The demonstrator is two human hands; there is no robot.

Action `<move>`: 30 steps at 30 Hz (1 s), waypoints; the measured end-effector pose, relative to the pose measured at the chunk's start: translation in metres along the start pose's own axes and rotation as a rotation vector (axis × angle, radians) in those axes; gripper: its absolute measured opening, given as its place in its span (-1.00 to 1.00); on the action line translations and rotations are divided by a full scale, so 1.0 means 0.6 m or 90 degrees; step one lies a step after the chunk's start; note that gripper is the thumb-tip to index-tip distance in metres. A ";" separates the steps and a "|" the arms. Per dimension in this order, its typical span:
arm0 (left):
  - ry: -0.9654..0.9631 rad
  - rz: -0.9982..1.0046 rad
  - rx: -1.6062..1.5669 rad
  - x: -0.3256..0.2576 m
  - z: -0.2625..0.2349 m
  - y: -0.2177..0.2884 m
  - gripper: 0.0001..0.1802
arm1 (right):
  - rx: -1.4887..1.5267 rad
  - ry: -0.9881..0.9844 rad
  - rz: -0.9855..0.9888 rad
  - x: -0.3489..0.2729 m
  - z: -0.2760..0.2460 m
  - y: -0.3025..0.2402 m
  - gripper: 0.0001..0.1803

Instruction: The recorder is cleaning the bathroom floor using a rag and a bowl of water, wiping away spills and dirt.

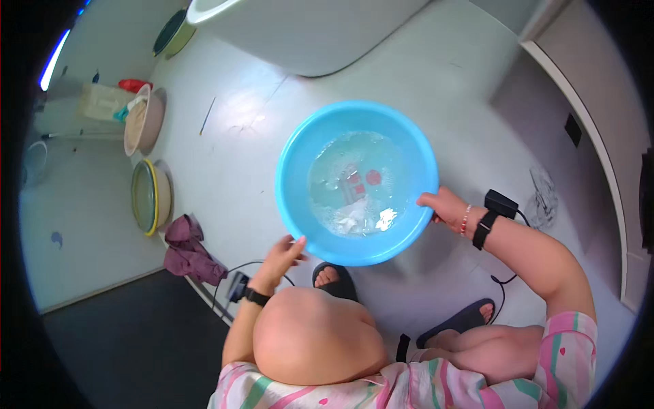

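A round light-blue plastic basin (361, 255) is in front of me. It holds cloudy, sudsy water (340, 146), with a reddish pattern showing through on the bottom. Whitish foam or a pale item (351, 215) lies towards the near side; I cannot make out which. My right hand (446, 206) grips the right rim, thumb over the edge and fingers beneath. At the near left rim, my left hand (281, 259) holds the edge between thumb and fingers, which are partly hidden. Each wrist wears a black strap with a small device.
Along the left wall stand a pink basin (154, 123) with things in it, a yellow-rimmed basin (155, 198) and a purple cloth (187, 252). A thin stick (207, 116) lies on the floor. A large white tub (306, 41) is beyond; crumpled clear plastic (543, 198) lies right. Cables trail near my feet.
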State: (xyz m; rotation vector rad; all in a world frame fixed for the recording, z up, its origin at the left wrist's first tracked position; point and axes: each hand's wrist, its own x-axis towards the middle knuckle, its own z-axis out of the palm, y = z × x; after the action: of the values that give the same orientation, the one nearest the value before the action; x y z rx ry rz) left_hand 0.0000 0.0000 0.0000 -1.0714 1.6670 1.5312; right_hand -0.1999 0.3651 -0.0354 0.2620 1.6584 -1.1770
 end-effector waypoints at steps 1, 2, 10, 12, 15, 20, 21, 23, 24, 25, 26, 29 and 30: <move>-0.037 -0.045 -0.102 -0.003 0.034 -0.010 -0.21 | 0.009 -0.011 0.015 -0.013 -0.008 -0.005 -0.67; -0.024 -0.046 -0.112 -0.001 0.065 -0.025 -0.21 | 0.020 -0.020 0.027 -0.020 -0.017 -0.006 -0.70; -0.044 0.168 -0.494 0.094 0.041 -0.060 -0.69 | 0.035 -0.147 -0.032 0.012 0.039 -0.053 -0.43; -0.059 0.165 -0.500 0.112 0.042 -0.073 -0.75 | -0.035 -0.148 -0.053 -0.012 0.023 -0.064 -0.26; -0.028 0.177 -0.522 0.140 0.016 -0.080 -0.82 | -0.168 -0.079 -0.046 -0.062 -0.031 -0.066 -0.28; 0.045 0.201 -0.522 0.160 -0.063 -0.098 -0.85 | -0.355 0.040 -0.052 -0.167 -0.142 -0.025 -0.56; 0.065 0.214 -0.550 0.145 -0.072 -0.088 -0.86 | -0.391 0.137 -0.037 -0.192 -0.166 -0.013 -0.62; 0.079 0.196 -0.568 0.161 -0.082 -0.093 -0.86 | -0.426 0.243 -0.021 -0.218 -0.232 0.040 -0.67; 0.077 0.212 -0.569 0.167 -0.068 -0.085 -0.86 | -0.552 0.334 -0.034 -0.227 -0.284 0.098 -0.70; 0.057 0.205 -0.566 0.171 -0.057 -0.080 -0.85 | -0.680 0.422 -0.044 -0.235 -0.329 0.155 -0.73; 0.063 0.213 -0.565 0.185 -0.068 -0.096 -0.86 | -0.676 0.428 -0.037 -0.238 -0.358 0.203 -0.73; 0.078 0.212 -0.566 0.201 -0.106 -0.119 -0.85 | -0.596 0.500 0.062 -0.240 -0.434 0.315 -0.76; 0.094 0.212 -0.571 0.205 -0.106 -0.123 -0.83 | -0.536 0.561 0.059 -0.221 -0.451 0.358 -0.76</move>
State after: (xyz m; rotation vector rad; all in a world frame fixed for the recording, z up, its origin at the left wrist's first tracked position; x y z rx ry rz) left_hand 0.0113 -0.0811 -0.1337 -1.3964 1.2754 2.5974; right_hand -0.1654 0.7331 -0.0528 0.3264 2.7065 -0.1696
